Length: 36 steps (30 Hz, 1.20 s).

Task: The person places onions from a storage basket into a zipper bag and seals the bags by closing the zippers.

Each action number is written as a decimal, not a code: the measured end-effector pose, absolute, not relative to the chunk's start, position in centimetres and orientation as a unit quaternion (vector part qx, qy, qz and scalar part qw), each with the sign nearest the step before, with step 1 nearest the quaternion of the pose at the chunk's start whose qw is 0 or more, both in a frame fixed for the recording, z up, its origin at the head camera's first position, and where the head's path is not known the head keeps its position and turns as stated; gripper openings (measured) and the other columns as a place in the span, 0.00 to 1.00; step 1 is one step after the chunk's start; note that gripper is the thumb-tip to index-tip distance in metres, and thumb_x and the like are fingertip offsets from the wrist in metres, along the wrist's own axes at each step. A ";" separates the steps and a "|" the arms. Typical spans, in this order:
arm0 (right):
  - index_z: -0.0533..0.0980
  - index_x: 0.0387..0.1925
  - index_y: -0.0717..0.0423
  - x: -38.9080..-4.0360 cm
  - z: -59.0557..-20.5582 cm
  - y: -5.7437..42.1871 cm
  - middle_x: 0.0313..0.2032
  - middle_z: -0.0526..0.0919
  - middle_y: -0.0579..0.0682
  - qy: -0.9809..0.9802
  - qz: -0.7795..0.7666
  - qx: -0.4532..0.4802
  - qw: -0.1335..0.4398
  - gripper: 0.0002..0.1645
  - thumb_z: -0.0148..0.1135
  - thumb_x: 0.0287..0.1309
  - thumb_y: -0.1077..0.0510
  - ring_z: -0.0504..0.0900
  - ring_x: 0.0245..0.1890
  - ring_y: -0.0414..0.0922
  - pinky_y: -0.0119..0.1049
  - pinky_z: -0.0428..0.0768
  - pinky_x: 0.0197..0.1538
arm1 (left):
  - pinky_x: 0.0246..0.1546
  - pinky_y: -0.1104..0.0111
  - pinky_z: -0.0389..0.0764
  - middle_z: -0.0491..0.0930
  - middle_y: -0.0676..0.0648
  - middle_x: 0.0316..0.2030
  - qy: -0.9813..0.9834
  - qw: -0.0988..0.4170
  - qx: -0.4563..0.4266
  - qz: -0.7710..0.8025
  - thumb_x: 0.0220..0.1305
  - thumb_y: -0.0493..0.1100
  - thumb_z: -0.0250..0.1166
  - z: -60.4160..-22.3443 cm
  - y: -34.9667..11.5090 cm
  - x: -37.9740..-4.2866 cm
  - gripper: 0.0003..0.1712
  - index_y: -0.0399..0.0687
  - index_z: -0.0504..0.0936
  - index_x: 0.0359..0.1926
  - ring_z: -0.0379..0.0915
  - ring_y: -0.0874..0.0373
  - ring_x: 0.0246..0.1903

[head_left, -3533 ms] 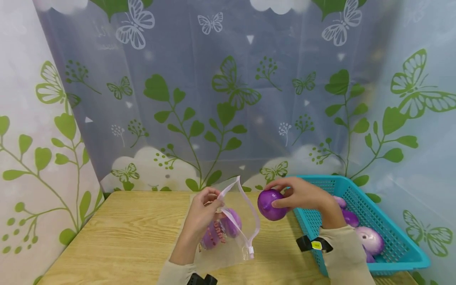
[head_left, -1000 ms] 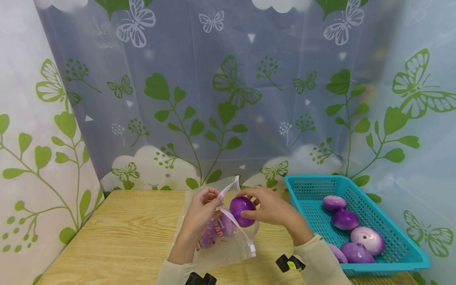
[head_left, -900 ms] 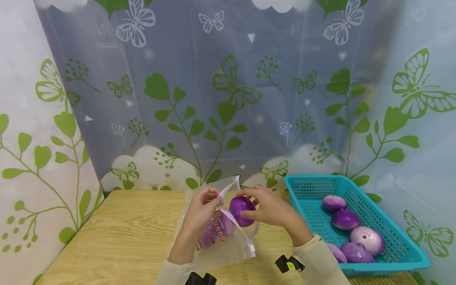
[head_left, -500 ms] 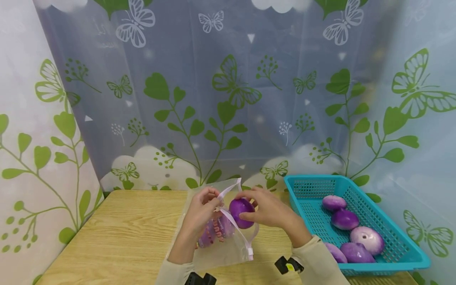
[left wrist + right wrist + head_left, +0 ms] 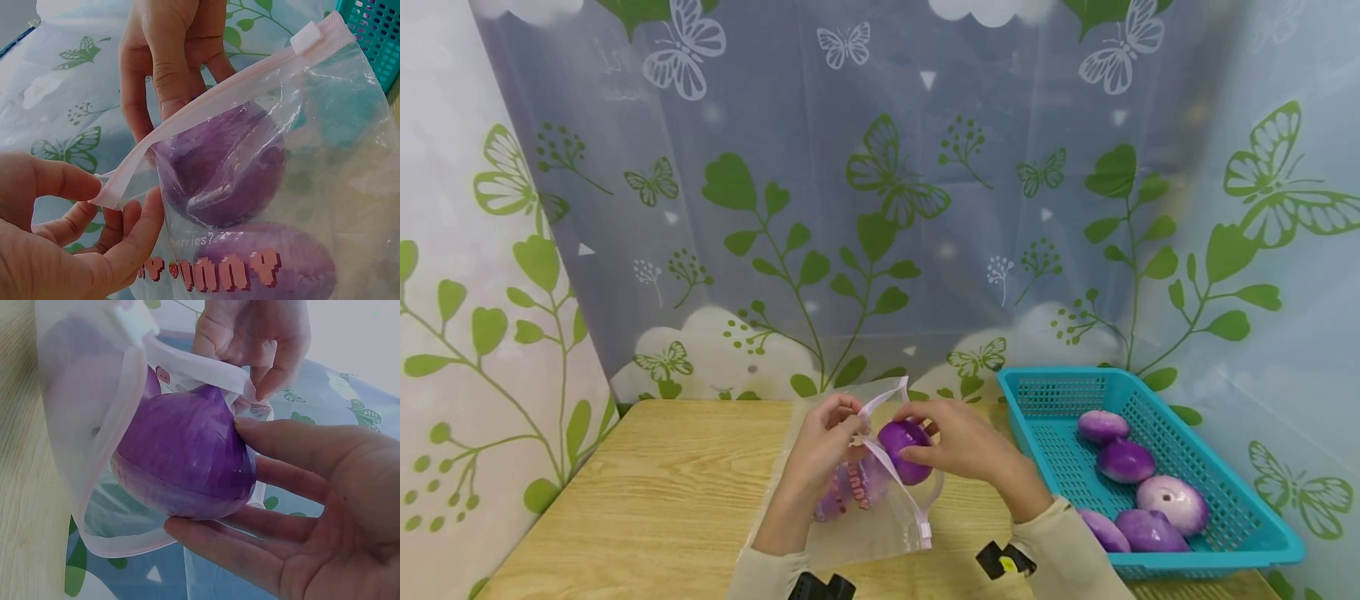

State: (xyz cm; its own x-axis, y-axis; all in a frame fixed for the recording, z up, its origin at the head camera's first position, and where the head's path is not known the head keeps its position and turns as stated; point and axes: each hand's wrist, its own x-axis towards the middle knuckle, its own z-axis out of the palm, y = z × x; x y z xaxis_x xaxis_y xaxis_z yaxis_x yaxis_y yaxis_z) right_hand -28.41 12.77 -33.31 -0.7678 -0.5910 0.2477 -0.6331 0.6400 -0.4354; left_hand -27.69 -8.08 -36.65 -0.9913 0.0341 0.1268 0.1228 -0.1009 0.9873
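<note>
My left hand (image 5: 816,454) pinches the pale pink zip edge of a clear slider bag (image 5: 880,533) with red lettering, keeping its mouth apart. In my right hand (image 5: 966,442) is a glossy purple onion (image 5: 187,450), gripped between thumb and fingers. That onion sits in the bag's mouth, its pointed end toward the inside, as the right wrist view shows. Through the film in the left wrist view, another purple onion (image 5: 275,262) lies lower in the bag, behind the lettering. The white slider (image 5: 307,39) is at one end of the zip.
To the right stands a turquoise perforated basket (image 5: 1288,537) with several purple and whitish onions (image 5: 1172,504) in it. The wooden table (image 5: 647,500) runs beneath both hands. A patterned butterfly-and-leaf sheet (image 5: 850,250) hangs behind and at the sides.
My right hand has carried the onion left from beside the basket to the bag's mouth, then slightly further left and down. My left hand has kept its pinch on the bag.
</note>
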 end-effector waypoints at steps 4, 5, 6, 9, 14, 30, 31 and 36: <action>0.81 0.54 0.57 -28.4 -33.5 12.7 0.48 0.88 0.54 -0.898 0.255 0.357 0.040 0.21 0.73 0.60 0.59 0.88 0.46 0.51 0.39 0.89 0.46 | 0.37 0.66 0.88 0.74 0.48 0.31 -0.668 0.033 -0.060 -0.741 0.67 0.29 0.56 -36.7 -8.1 -27.7 0.04 0.37 0.75 0.41 0.76 0.56 0.35; 0.81 0.55 0.58 -28.4 -33.5 12.7 0.48 0.88 0.55 -0.896 0.251 0.365 0.040 0.21 0.73 0.60 0.60 0.88 0.46 0.51 0.40 0.89 0.47 | 0.37 0.66 0.88 0.74 0.48 0.31 -0.667 0.034 -0.061 -0.742 0.67 0.29 0.56 -36.7 -8.1 -27.7 0.04 0.36 0.75 0.42 0.76 0.57 0.35; 0.81 0.55 0.58 -28.3 -33.5 12.7 0.49 0.88 0.55 -0.895 0.248 0.370 0.039 0.21 0.73 0.60 0.61 0.87 0.47 0.51 0.41 0.89 0.48 | 0.37 0.66 0.89 0.74 0.48 0.31 -0.668 0.036 -0.062 -0.741 0.68 0.30 0.56 -36.7 -8.1 -27.7 0.04 0.36 0.75 0.42 0.76 0.57 0.35; 0.81 0.55 0.59 -28.2 -33.5 12.8 0.49 0.88 0.54 -0.894 0.236 0.380 0.031 0.22 0.74 0.59 0.61 0.87 0.47 0.49 0.41 0.89 0.48 | 0.37 0.66 0.88 0.74 0.48 0.31 -0.669 0.039 -0.062 -0.739 0.69 0.30 0.56 -36.7 -8.2 -27.7 0.03 0.35 0.75 0.42 0.75 0.57 0.35; 0.82 0.54 0.57 -28.0 -33.4 12.8 0.47 0.88 0.52 -0.895 0.238 0.377 -0.003 0.20 0.73 0.59 0.60 0.86 0.43 0.45 0.36 0.88 0.45 | 0.38 0.66 0.88 0.74 0.49 0.32 -0.670 0.038 -0.059 -0.739 0.70 0.31 0.57 -36.6 -8.3 -27.7 0.03 0.36 0.75 0.43 0.75 0.57 0.36; 0.84 0.51 0.57 -28.0 -34.2 12.3 0.43 0.89 0.50 -0.906 0.230 0.354 -0.027 0.19 0.75 0.58 0.59 0.86 0.41 0.47 0.36 0.87 0.45 | 0.40 0.64 0.89 0.74 0.48 0.33 -0.671 0.045 -0.055 -0.738 0.68 0.31 0.58 -36.4 -8.4 -27.5 0.08 0.31 0.75 0.46 0.76 0.56 0.37; 0.84 0.51 0.57 -28.0 -34.2 12.2 0.44 0.89 0.50 -0.906 0.230 0.355 -0.027 0.19 0.75 0.58 0.59 0.86 0.41 0.47 0.36 0.88 0.45 | 0.40 0.64 0.89 0.74 0.48 0.33 -0.670 0.046 -0.055 -0.739 0.68 0.31 0.58 -36.4 -8.4 -27.5 0.08 0.31 0.75 0.46 0.75 0.57 0.37; 0.84 0.51 0.56 -28.0 -34.3 12.0 0.44 0.89 0.49 -0.903 0.225 0.365 -0.030 0.19 0.75 0.58 0.60 0.87 0.41 0.46 0.35 0.88 0.45 | 0.41 0.63 0.90 0.73 0.48 0.33 -0.664 0.049 -0.058 -0.744 0.68 0.30 0.58 -36.4 -8.4 -27.6 0.08 0.30 0.74 0.46 0.75 0.57 0.37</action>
